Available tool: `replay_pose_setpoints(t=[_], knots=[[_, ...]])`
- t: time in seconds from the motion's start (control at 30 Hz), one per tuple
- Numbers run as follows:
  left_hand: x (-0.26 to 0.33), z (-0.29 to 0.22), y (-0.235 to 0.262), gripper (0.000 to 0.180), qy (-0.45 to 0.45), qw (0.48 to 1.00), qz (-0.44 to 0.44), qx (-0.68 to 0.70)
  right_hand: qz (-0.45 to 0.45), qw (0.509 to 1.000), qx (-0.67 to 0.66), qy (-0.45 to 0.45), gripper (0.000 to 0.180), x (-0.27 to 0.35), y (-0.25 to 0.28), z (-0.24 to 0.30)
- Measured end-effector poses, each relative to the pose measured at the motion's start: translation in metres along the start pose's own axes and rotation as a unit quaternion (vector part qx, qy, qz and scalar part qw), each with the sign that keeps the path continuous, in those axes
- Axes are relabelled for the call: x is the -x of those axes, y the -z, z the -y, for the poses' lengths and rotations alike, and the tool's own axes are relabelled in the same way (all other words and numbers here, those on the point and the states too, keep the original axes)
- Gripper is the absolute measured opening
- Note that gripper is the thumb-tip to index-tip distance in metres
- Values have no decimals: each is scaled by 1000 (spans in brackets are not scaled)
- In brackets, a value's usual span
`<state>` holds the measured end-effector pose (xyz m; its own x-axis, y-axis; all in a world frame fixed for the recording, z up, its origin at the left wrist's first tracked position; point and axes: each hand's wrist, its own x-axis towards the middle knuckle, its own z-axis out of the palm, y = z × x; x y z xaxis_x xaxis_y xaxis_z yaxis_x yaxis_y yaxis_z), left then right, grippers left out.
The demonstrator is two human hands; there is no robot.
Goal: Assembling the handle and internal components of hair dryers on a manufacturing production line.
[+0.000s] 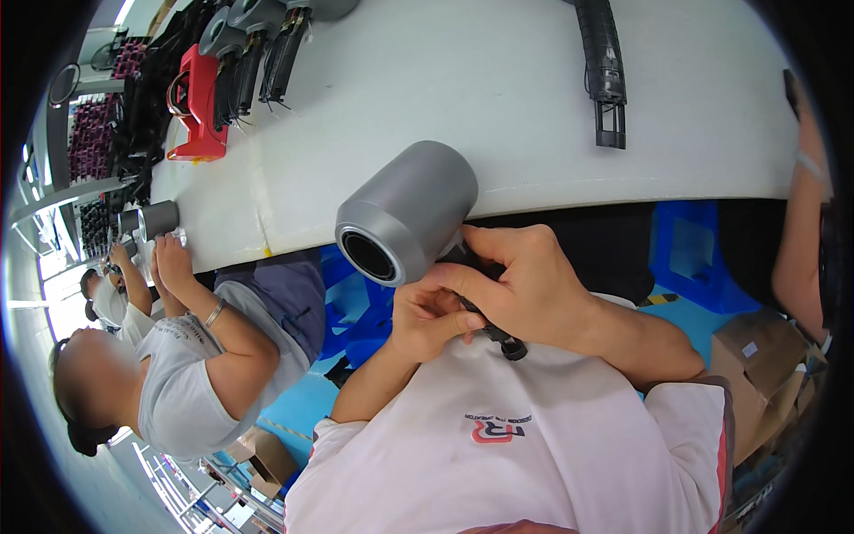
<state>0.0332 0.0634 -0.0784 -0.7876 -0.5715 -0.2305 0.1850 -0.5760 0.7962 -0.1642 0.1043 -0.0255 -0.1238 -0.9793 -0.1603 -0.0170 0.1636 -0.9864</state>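
A partly built grey hair dryer (418,200) is in my two hands, its round barrel tilted over the near table edge with the dark open end toward the lower left. My right hand (534,276) closes around its dark handle just below the barrel. Lower on the same handle, the fingers of my left hand (416,320) are curled and pressed against it. A black tip (513,348) of the handle sticks out below my fingers, in front of my shirt. My fingers cover most of the handle.
A white table (525,169) spans the front. At its far left lie a red tool or holder (197,107) and several grey dryers with exposed black handles (283,58). A black handle piece (605,71) lies at the far right. A co-worker (209,356) works at left; blue stools (694,258) stand below.
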Motion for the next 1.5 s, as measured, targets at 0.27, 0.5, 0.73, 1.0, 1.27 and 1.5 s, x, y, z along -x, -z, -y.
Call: replay_pose_setpoints(t=[0.27,0.5,0.73,1.0,1.27,1.5], knots=[[1,-9,-3,34,-6,994,-56,-91,10,999,-31,7,23,0,-1,-4],[-19,-38,-14,33,-22,991,-40,-123,13,997,-61,37,27,-5,5,2],[-66,-84,-19,47,-16,991,-26,-133,-179,959,52,213,43,3,3,-5],[-105,-112,-24,31,15,987,-32,-156,-232,863,189,407,18,9,24,-16],[-161,-117,-43,32,87,966,43,-238,-268,813,207,473,20,18,45,-22],[-261,-80,-147,21,134,928,169,-305,-216,798,188,530,21,35,38,-11]])
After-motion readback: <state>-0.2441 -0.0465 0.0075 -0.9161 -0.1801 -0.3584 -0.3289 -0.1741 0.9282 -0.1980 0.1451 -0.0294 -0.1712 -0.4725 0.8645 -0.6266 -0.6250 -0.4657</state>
